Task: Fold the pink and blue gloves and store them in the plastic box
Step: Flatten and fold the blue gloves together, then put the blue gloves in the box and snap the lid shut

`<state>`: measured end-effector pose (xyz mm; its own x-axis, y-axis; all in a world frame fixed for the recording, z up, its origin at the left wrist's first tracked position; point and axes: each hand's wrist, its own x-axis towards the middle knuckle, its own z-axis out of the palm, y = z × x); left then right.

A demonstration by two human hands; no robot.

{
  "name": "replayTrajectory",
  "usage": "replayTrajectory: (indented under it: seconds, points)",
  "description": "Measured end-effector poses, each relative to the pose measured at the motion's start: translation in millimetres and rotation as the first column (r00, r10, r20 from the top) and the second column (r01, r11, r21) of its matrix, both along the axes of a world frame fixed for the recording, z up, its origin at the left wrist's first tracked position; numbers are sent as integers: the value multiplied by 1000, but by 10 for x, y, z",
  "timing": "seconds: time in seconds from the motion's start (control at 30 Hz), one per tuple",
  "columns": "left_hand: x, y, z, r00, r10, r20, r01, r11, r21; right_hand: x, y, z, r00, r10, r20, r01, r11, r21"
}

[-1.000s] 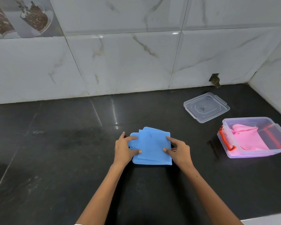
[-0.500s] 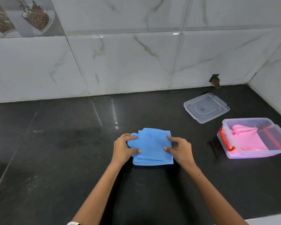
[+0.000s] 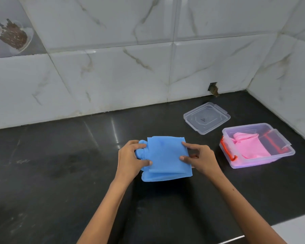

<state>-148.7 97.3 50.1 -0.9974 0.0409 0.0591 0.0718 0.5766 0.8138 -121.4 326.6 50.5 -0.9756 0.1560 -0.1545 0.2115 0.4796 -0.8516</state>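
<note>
The folded blue gloves (image 3: 166, 158) form a thick square held just above the black counter (image 3: 60, 173) in the middle of the view. My left hand (image 3: 130, 159) pinches their left edge, where the glove fingers bunch out. My right hand (image 3: 200, 158) pinches the right edge, thumb on top. To the right stands the clear plastic box (image 3: 282, 156) with orange clasps, and the folded pink gloves (image 3: 250, 147) lie inside it.
The box's clear lid (image 3: 206, 118) lies flat on the counter behind the box, near the tiled wall (image 3: 130, 67). A second tiled wall closes the right side. The counter's front edge runs at the lower right.
Both hands have tightened their hold on the blue gloves and raised them slightly off the counter, shifting a little to the right. The box and lid have not moved.
</note>
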Motion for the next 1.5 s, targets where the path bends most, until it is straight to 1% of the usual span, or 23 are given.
replayTrajectory:
  seconds: [0.2, 0.33, 0.47, 0.63, 0.77, 0.9, 1.0, 1.07, 1.2, 1.27, 1.33, 1.37, 1.4, 1.43, 1.47, 1.5]
  points:
    - [-35, 653, 310, 995, -73, -64, 71, 997, -39, 77, 619, 304, 997, -63, -41, 61, 997, -57]
    - [-80, 1267, 456, 989, -106, -99, 101, 994, -50, 93, 1252, 473, 995, -78, -64, 73, 994, -85]
    - [-137, 1922, 548, 988, -96, -122, 90, 995, -54, 55, 1918, 594, 995, -69, -77, 59, 990, -127]
    - [-157, 2648, 536, 993, -60, -101, 53, 996, -74, -33, 2598, 660, 998, -28, -58, 24, 998, -66]
    - [-141, 3021, 423, 999, -41, -19, 39, 997, -64, -70, 2928, 573, 1000, 1, -3, -1, 998, -66]
    - [-123, 3237, 268, 999, -18, 49, 21, 998, -54, -124, 3118, 401, 999, 6, 40, -6, 1000, 23]
    - [-115, 3310, 177, 998, 4, 65, -2, 999, -32, -184, 3191, 288, 997, 23, 75, -30, 995, 92]
    - [-108, 3321, 111, 998, 9, 61, -7, 1000, -25, -222, 3203, 229, 997, 33, 70, -43, 989, 143]
    - [-113, 3331, 6, 999, 17, 34, -16, 999, -44, -255, 3143, 121, 998, 61, 14, -62, 957, 283]
    - [-110, 3356, -14, 1000, 21, 23, -19, 995, -95, -268, 3124, 92, 995, 97, 11, -95, 933, 346]
    - [-120, 3362, -4, 999, -4, 35, 10, 983, -181, -283, 3112, 88, 988, 140, 60, -152, 891, 428]
    - [-133, 3356, 7, 998, -27, 57, 40, 971, -236, -297, 3107, 96, 982, 162, 99, -190, 850, 492]
    - [-145, 3353, 39, 995, -49, 86, 74, 944, -321, -311, 3099, 112, 975, 182, 131, -224, 785, 577]
    - [-153, 3362, 90, 994, -63, 92, 97, 890, -445, -320, 3096, 139, 970, 202, 136, -240, 702, 671]
    - [-164, 3370, 150, 995, -73, 64, 97, 814, -573, -334, 3093, 172, 965, 238, 109, -238, 621, 747]
    - [-176, 3372, 192, 996, -94, 4, 73, 744, -664, -355, 3099, 205, 950, 302, 76, -242, 561, 792]
